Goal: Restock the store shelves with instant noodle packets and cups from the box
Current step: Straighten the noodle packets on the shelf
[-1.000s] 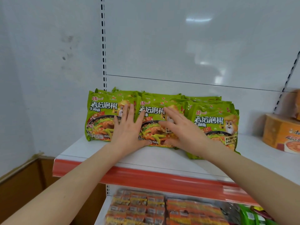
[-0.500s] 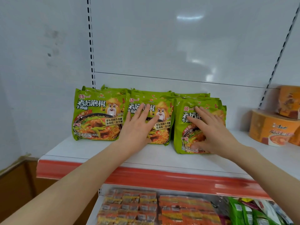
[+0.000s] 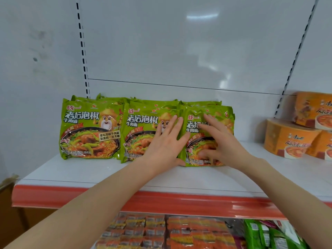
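Note:
Three rows of green instant noodle packets stand upright on the white shelf (image 3: 107,173), leaning back toward the rear panel. The left packet (image 3: 89,130) stands untouched. My left hand (image 3: 165,146) lies flat with straight fingers on the front of the middle packet (image 3: 138,133), near its right edge. My right hand (image 3: 221,141) presses with spread fingers on the face of the right packet (image 3: 195,126). More green packets stand behind each front one.
Orange noodle bowls (image 3: 289,139) are stacked at the shelf's right end. A red price strip (image 3: 179,203) runs along the shelf front. Below it lie orange packets (image 3: 161,232) and green packets (image 3: 265,234). A wall closes the left side.
My left hand slid right along the middle packet and my right hand stayed pressed on the right packet, which now stands closer to the middle one. The view shifted slightly.

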### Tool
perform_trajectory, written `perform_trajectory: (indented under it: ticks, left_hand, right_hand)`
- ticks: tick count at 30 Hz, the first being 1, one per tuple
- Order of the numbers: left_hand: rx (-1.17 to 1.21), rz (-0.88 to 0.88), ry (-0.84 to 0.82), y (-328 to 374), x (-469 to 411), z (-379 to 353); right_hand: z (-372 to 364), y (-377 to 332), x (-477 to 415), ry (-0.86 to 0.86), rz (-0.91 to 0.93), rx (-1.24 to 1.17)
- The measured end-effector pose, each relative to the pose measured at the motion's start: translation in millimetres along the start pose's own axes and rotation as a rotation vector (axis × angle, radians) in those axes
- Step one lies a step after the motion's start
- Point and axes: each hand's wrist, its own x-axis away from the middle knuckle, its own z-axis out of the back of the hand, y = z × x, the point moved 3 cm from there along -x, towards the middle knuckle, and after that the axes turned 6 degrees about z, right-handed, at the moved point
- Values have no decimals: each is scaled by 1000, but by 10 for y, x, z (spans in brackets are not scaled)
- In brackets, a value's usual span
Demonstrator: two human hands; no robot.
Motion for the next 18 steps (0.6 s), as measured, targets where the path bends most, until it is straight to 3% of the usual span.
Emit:
perform_trajectory:
  ticks: [3, 6, 14, 18]
  left_hand:
    - [-16, 21, -18, -3, -34, -47]
    - [-50, 46, -14, 14, -76, -69]
    - [30, 66, 19, 91, -87, -56]
    - [5, 30, -12, 161, -144, -10]
  right_hand:
    - [169, 176, 59, 148, -152, 1]
    - [207, 355, 46, 76, -436, -82]
    - [183, 395, -66, -24, -337, -235]
    - [353, 497, -146, 161, -441, -477]
